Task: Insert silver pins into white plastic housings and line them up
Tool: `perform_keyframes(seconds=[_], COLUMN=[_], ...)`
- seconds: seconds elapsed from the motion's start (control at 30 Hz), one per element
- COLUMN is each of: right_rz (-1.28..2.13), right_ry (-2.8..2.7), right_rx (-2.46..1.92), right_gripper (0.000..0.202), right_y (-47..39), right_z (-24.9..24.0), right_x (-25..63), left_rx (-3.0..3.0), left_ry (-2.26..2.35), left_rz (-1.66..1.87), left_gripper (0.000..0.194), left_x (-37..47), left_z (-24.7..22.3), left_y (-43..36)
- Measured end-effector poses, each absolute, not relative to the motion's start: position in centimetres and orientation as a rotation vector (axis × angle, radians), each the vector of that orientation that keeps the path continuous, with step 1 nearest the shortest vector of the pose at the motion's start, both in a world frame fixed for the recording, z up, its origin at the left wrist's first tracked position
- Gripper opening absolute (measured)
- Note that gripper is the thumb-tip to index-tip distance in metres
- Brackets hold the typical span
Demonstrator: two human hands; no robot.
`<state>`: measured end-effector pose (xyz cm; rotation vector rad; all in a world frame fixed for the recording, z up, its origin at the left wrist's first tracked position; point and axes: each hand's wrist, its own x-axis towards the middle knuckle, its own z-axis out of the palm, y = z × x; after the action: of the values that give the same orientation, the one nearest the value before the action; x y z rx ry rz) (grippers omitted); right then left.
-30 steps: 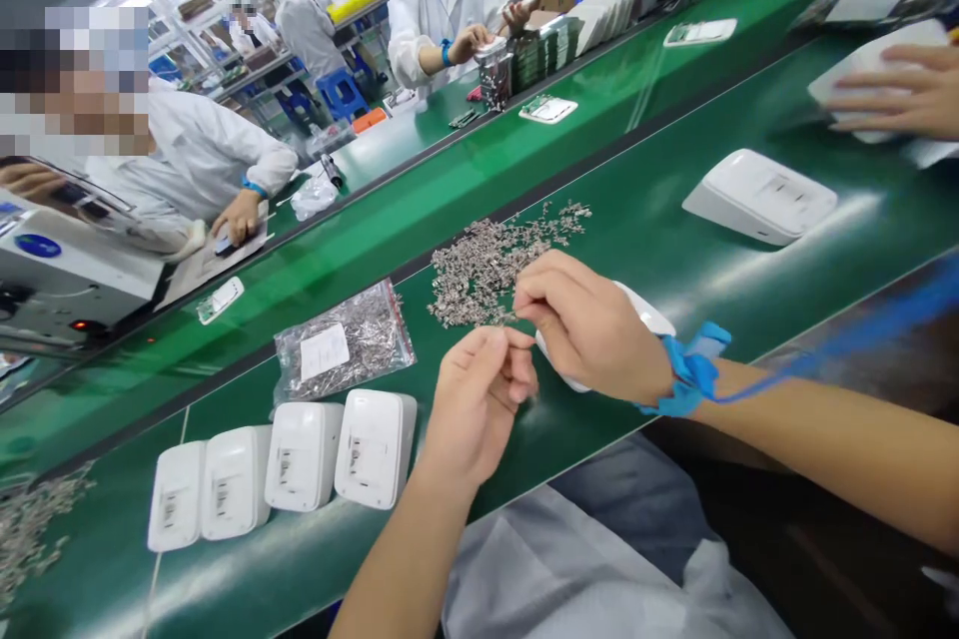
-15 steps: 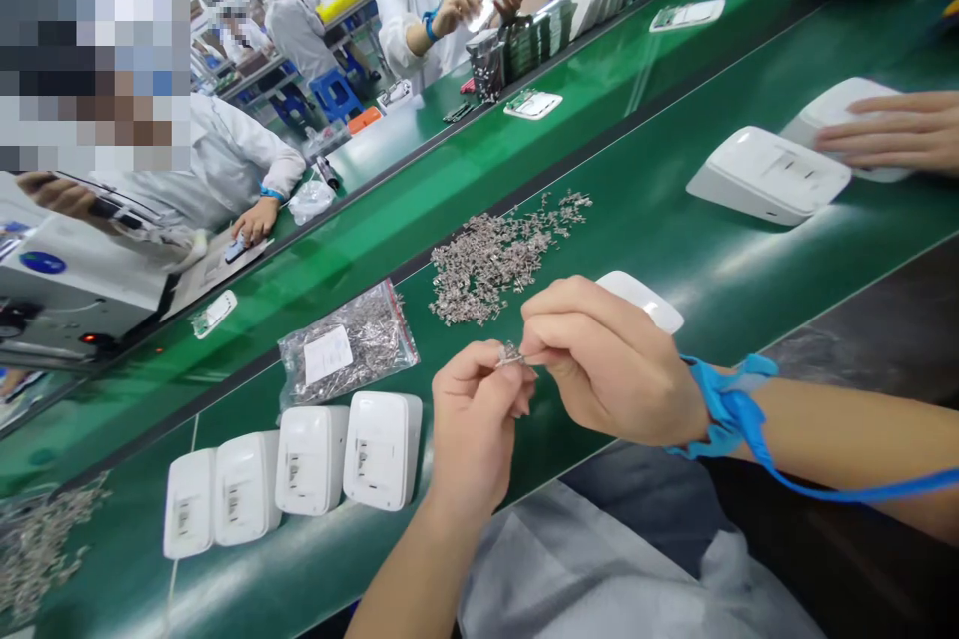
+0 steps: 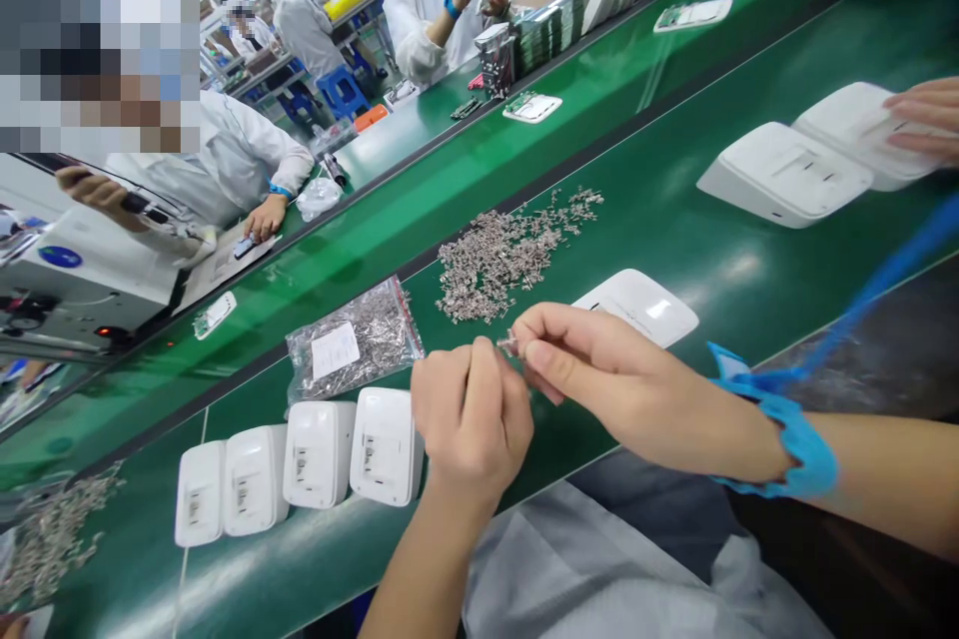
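My left hand (image 3: 472, 409) is closed, knuckles up and fingertips curled out of sight, so what it grips cannot be made out. Against it, my right hand (image 3: 591, 359) pinches a few small silvery metal parts (image 3: 509, 345) between thumb and fingers. Just beyond both hands lies a loose heap of similar small metal parts (image 3: 494, 265). A white plastic cover (image 3: 640, 305) lies partly behind my right hand, which has a blue wrist strap (image 3: 794, 444) behind it. Left of my left hand stands a white plastic housing (image 3: 384, 446), the nearest of several in a row.
A clear zip bag of metal parts (image 3: 356, 339) lies behind the row. At right, another person's hand (image 3: 929, 120) touches a white housing beside a second white housing (image 3: 794, 175). Co-workers sit across the green conveyor (image 3: 420, 230). More metal parts (image 3: 56, 539) lie far left.
My left hand has turned knuckles up, hiding its fingertips. My right hand has rotated, its thumb now showing, and the metal parts sit in its pinch. The other person's hand has shifted right.
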<state>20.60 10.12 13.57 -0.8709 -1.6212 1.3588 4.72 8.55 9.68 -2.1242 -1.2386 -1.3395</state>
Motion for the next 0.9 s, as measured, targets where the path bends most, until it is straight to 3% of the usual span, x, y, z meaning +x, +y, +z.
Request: perform_keyframes(seconds=[0.1,0.17,0.43,0.9], right_rz=[1.756,1.839,1.21,1.478], right_ry=[-1.466,-1.399,-1.668,-1.599], right_rx=[-0.852,-0.859,-0.939,-1.048], right_gripper=[0.035,0.034,0.011,0.016], right_y=[9.97,9.86,10.01,10.53], right_z=[13.84,13.93,13.58,14.22], right_x=[20.72,20.74,20.95,21.39], left_rx=[-2.04,-2.026,-2.054,-2.202], left_ry=[-1.129,-1.083,-1.184,-1.202], left_rz=[-1.197,-1.148,-1.198,-1.183], left_gripper=[0.037,0.036,0.022,0.015], left_x=[4.12,3.93,4.16,3.9], left_z=[9.1,9.01,9.67,9.98], left_y=[8.96,9.09,9.02,8.71])
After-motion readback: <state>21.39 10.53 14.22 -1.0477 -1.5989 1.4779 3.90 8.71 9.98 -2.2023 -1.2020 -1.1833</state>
